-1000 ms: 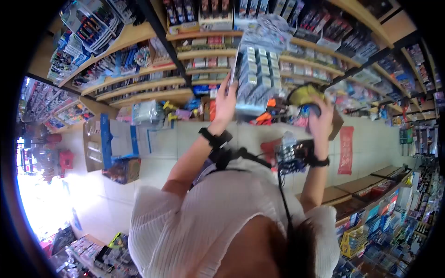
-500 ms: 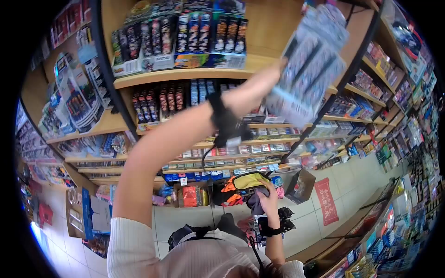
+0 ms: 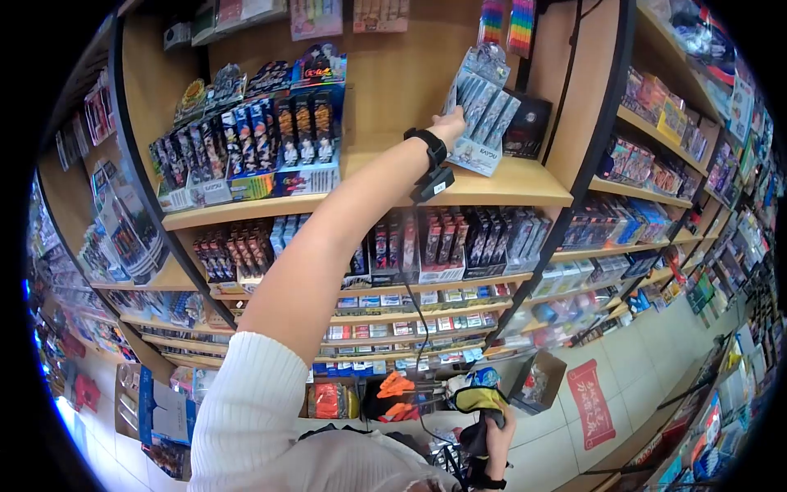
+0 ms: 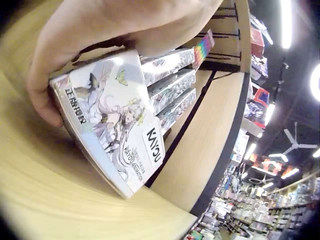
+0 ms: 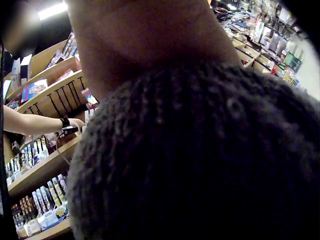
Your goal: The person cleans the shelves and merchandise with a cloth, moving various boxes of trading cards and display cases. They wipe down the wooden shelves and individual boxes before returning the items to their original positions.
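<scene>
In the head view my left hand (image 3: 448,129) grips the left side of a pale display box (image 3: 477,157) of slim packs, which stands tilted over the upper shelf (image 3: 525,182). The left wrist view shows the left hand (image 4: 100,35) curled round the box (image 4: 117,125), its printed front facing the camera. Low in the head view, my right hand (image 3: 498,435) holds a dark knitted item with a yellow-green lining (image 3: 479,399). That dark knit (image 5: 200,150) fills much of the right wrist view, below the right hand (image 5: 155,40).
Display boxes of packs (image 3: 307,176) line the upper shelf at left. A black box (image 3: 529,125) stands behind the held box at right. Lower shelves hold more packs (image 3: 443,246). An open carton (image 3: 539,381) and a red mat (image 3: 590,402) lie on the floor.
The left hand has carried the display box from low in front of the body up to the upper shelf. The right hand stays low with the dark item, and the view has turned toward the shelves.
</scene>
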A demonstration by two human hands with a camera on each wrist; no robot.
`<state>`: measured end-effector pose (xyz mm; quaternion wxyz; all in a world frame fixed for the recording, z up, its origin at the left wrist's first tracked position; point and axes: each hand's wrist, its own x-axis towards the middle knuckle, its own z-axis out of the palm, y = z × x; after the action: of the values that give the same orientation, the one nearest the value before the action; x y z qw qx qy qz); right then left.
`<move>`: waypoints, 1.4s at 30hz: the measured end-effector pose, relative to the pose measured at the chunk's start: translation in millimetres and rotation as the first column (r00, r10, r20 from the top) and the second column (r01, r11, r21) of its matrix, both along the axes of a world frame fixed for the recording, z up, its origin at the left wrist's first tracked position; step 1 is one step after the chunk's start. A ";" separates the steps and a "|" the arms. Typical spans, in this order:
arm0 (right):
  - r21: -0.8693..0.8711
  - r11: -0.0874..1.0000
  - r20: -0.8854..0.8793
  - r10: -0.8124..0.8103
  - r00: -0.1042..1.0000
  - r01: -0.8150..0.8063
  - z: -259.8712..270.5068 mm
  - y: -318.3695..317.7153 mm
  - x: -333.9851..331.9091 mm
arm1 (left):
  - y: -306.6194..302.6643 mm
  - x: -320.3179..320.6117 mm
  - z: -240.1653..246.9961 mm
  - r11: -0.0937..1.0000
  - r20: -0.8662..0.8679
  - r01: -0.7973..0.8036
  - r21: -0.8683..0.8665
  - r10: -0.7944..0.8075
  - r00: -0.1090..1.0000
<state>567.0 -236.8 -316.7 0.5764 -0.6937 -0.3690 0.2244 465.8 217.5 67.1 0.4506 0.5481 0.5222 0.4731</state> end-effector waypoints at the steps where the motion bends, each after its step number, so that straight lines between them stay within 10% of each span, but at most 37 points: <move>1: -0.010 1.000 0.012 0.000 1.000 0.000 0.8 2.1 4.8 | 47.0 13.5 -9.9 0.998 -0.124 -0.055 0.032 0.058 0.991; 2: -0.024 1.000 0.018 -0.001 1.000 0.002 -0.4 3.4 7.3 | 73.8 23.1 -17.8 0.992 -0.249 -0.104 0.066 0.117 0.962; 4: -0.012 1.000 -0.014 0.019 1.000 -0.020 -8.3 12.0 14.9 | 26.6 1.3 -16.4 0.942 0.132 0.333 -0.035 -0.326 0.936; 6: -0.006 0.999 -0.041 0.037 0.998 -0.037 -10.7 20.8 19.5 | 5.6 -7.2 -10.5 0.932 -0.076 0.363 0.024 -0.360 0.930; 10: 0.037 0.996 -0.013 0.083 0.996 -0.082 -11.6 39.9 28.1 | -27.2 1.9 -1.9 0.984 -0.053 0.166 0.065 -0.163 0.985; 11: 0.029 0.996 -0.048 0.090 0.995 -0.089 -11.7 43.9 29.7 | -25.3 4.1 -5.1 0.983 -0.278 0.171 0.065 -0.147 0.949; 16: -0.047 0.983 -0.017 0.179 0.984 -0.179 -12.4 60.9 37.9 | -38.9 -3.8 0.3 0.923 -0.849 0.379 0.069 -0.146 0.509; 29: -0.117 0.986 0.072 0.127 0.989 -0.118 -12.2 51.2 27.7 | 54.6 40.5 -14.6 0.965 -0.915 0.260 0.036 -0.073 0.397; 36: -0.111 0.989 0.034 0.100 0.994 -0.096 -2.9 45.2 20.9 | 7.8 32.9 10.5 0.935 -0.932 0.349 0.066 -0.067 0.355; 39: -0.068 0.996 0.034 0.063 0.997 -0.061 4.3 47.8 12.4 | -36.9 30.7 23.8 0.893 -0.933 0.440 0.098 -0.071 0.353; 41: -0.041 0.999 0.079 0.026 0.997 -0.022 -8.6 50.0 7.1 | -57.9 32.3 25.4 0.778 -0.966 0.577 0.250 0.164 0.198; 42: -0.021 1.000 0.087 -0.011 0.996 0.013 -26.5 48.6 2.5 | -68.1 31.8 16.5 0.633 -0.915 0.660 0.404 0.284 0.287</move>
<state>569.5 -188.2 -343.2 0.5536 -0.7112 -0.3871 0.1945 497.6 149.5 83.5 -0.1503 0.9082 0.3564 0.1597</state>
